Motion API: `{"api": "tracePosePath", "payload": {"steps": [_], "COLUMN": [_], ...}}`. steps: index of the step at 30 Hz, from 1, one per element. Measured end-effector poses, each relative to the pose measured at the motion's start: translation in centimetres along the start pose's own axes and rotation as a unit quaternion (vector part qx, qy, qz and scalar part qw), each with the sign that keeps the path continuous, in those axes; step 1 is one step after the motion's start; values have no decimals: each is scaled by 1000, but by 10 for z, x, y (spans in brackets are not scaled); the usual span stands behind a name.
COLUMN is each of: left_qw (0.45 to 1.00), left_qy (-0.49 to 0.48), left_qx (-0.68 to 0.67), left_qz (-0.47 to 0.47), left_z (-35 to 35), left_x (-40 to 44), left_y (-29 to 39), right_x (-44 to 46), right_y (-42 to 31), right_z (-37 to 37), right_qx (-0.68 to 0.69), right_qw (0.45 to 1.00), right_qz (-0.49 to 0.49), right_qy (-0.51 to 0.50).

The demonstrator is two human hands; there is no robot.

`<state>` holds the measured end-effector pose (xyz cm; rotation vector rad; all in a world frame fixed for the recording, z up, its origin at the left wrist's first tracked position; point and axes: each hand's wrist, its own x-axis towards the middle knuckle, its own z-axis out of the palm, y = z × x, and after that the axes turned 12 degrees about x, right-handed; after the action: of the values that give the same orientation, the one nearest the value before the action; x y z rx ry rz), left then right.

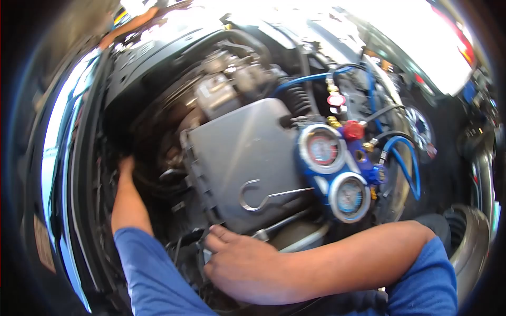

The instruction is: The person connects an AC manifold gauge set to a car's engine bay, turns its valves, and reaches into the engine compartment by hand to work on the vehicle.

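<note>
My left hand (126,164) reaches down into the dark gap at the left of the engine; its fingers are lost in shadow. My right hand (240,260) is low at the near edge of the engine bay, fingers bent downward beside a dark hose or cable (190,237). What its fingertips grip is hidden under the hand. Just beyond it lies a flat grey engine cover (242,152). A blue manifold gauge set (331,176) with two round dials rests on the cover's right side, its metal hook (250,196) stretching left across the cover.
Blue hoses (405,152) loop from the gauge set, and a brass-and-red coupling (335,97) stands behind it. Metal engine parts (216,95) lie past the cover. Another person's arm (129,27) shows at the top left. A car body edge (66,184) runs along the left.
</note>
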<state>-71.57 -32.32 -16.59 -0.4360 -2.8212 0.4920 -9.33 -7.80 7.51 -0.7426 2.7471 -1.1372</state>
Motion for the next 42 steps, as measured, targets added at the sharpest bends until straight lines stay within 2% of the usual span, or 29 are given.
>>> {"api": "tracePosePath", "payload": {"steps": [3,4,6,8,11,14,17,20,23,26,28,29,35,37,39,42], "left_qw": [977,966,974,967,975,992,991,977,986,975,994,979,978,994,999,980], "left_qy": [-76,-121,-73,-150,-81,-98,-76,-94,-71,-80,-104,-112,-45,-49,-36,-69], "left_qx": [135,172,157,163,151,36,-102,-171,-139,-163,25,119,147,75,29,135], "left_qz": [144,148,149,123,143,67,-49,-84,-65,-126,38,119,139,63,24,127], "left_z": [-32,-49,-48,-76,-66,-85,-48,-91,-27,-74,-85,-87,-67,-58,8,-43], "left_x": [-9,-14,-19,-29,-31,-42,-23,-46,-11,-40,-42,-40,-39,-35,0,-23], "left_y": [9,17,18,30,27,34,29,40,25,42,38,37,32,34,18,26], "right_x": [-1,-1,1,1,2,3,4,5,5,5,5,6,5,4,4,3], "right_y": [0,0,0,1,0,0,0,0,-1,-1,-1,-1,-1,-1,0,0], "right_z": [-8,-8,-8,-9,-12,-14,-15,-15,-16,-16,-16,-15,-14,-13,-12,-11], "right_qx": [8,7,1,0,-7,-11,-12,-11,-12,-12,-12,-13,-10,-9,-9,-17], "right_qw": [1000,1000,1000,1000,1000,1000,1000,1000,1000,1000,1000,1000,1000,1000,1000,1000], "right_qz": [-2,-5,-4,-11,-11,-11,-13,-13,-11,-7,-6,-8,-12,-14,-18,-17], "right_qy": [-5,0,10,11,-3,-17,-18,-18,-20,-25,-25,-24,-17,-15,-11,-12]}}
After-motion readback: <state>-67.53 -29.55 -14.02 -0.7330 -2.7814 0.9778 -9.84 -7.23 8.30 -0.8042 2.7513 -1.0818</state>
